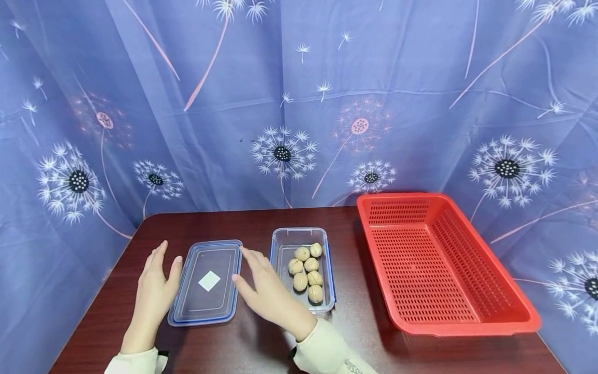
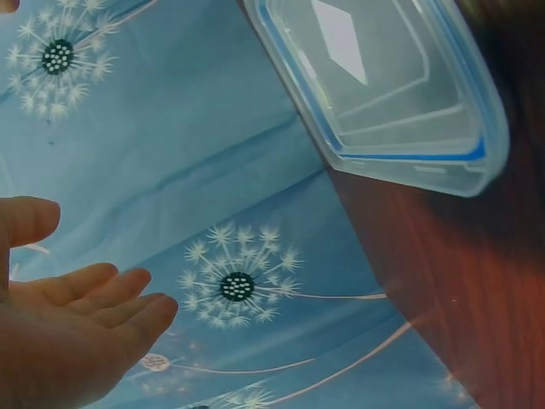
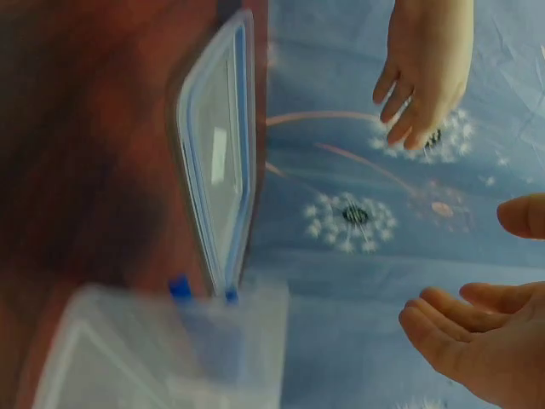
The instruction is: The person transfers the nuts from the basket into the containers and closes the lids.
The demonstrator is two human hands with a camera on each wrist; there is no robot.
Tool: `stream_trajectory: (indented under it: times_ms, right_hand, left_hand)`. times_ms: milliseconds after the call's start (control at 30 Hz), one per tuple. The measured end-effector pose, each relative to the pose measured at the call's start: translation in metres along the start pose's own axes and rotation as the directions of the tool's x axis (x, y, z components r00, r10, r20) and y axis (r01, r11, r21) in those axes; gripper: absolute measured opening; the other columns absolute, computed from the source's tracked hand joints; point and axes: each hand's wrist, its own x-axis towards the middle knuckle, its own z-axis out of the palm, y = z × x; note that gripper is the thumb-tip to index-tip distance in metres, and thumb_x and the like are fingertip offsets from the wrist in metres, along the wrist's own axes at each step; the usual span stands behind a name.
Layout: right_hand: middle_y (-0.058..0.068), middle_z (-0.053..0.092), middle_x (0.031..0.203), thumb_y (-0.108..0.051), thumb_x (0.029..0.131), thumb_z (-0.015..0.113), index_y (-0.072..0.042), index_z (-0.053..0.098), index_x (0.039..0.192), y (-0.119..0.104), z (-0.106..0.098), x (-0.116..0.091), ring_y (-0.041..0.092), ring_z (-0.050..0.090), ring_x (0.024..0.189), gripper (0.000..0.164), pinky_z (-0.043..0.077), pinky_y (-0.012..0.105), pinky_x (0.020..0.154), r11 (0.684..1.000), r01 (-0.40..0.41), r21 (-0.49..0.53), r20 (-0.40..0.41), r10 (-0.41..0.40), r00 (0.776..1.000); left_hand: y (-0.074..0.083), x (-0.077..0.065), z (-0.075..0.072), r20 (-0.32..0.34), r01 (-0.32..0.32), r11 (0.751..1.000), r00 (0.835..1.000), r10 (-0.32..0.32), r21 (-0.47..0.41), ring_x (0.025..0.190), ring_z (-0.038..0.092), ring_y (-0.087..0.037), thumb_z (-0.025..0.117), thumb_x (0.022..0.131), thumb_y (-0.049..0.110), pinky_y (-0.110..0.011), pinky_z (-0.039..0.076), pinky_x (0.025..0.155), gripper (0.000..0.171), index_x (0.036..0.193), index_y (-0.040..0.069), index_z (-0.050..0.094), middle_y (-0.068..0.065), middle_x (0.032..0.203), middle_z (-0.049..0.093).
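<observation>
A clear plastic lid with a blue seal (image 1: 205,265) lies on the table, a white square label on it. My left hand (image 1: 156,288) hovers at its left side, fingers extended and thumb apart. On the lid's other side is my right hand (image 1: 268,296), fingers stretched toward the lid's right edge and holding nothing. To the right, a clear rectangular container (image 1: 283,244) holds several walnuts (image 1: 300,281), gathered mostly in its right half. In the left wrist view the left hand (image 2: 77,315) shows an upturned palm with nothing in it.
A large red plastic basket (image 1: 420,270) with slotted walls stands at the right of the dark wooden table (image 1: 252,221). Behind the table hangs a blue curtain (image 1: 233,156) with dandelion prints.
</observation>
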Motion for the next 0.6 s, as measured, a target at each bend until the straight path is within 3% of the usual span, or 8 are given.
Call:
stream_trajectory:
  times_ms: [233,400,600]
  right_hand:
    - [0.014,0.041,0.145,-0.031,0.099,0.049,-0.002,0.036,0.145,-0.007,0.027,0.003,0.024,0.038,0.135,0.057,0.036,0.039,0.110,0.991,-0.105,0.079,0.086,0.098,0.991]
    - [0.016,0.041,0.144,-0.031,0.097,0.051,0.000,0.035,0.145,-0.007,0.050,0.004,0.028,0.038,0.135,0.059,0.037,0.041,0.109,0.977,-0.186,0.104,0.081,0.178,0.981]
    - [0.020,0.041,0.143,-0.028,0.095,0.056,0.002,0.033,0.145,-0.001,0.081,0.000,0.034,0.040,0.132,0.063,0.039,0.047,0.107,0.949,-0.282,0.144,0.027,0.281,0.959]
  left_hand:
    - [-0.015,0.004,0.001,0.061,0.013,1.000,0.998,-0.015,0.025,0.126,0.037,-0.053,0.052,0.097,0.014,-0.065,0.032,0.101,0.054,0.141,-0.013,0.033,-0.037,0.139,0.038]
    - [-0.028,0.007,0.004,0.112,0.055,0.998,0.992,-0.056,0.020,0.127,0.037,-0.052,0.051,0.097,0.013,-0.063,0.031,0.103,0.054,0.140,-0.015,0.032,-0.038,0.137,0.039]
    - [-0.045,0.013,0.009,0.245,0.184,0.983,0.953,-0.177,-0.006,0.130,0.036,-0.050,0.048,0.100,0.015,-0.057,0.034,0.106,0.058,0.143,-0.015,0.025,-0.038,0.141,0.034]
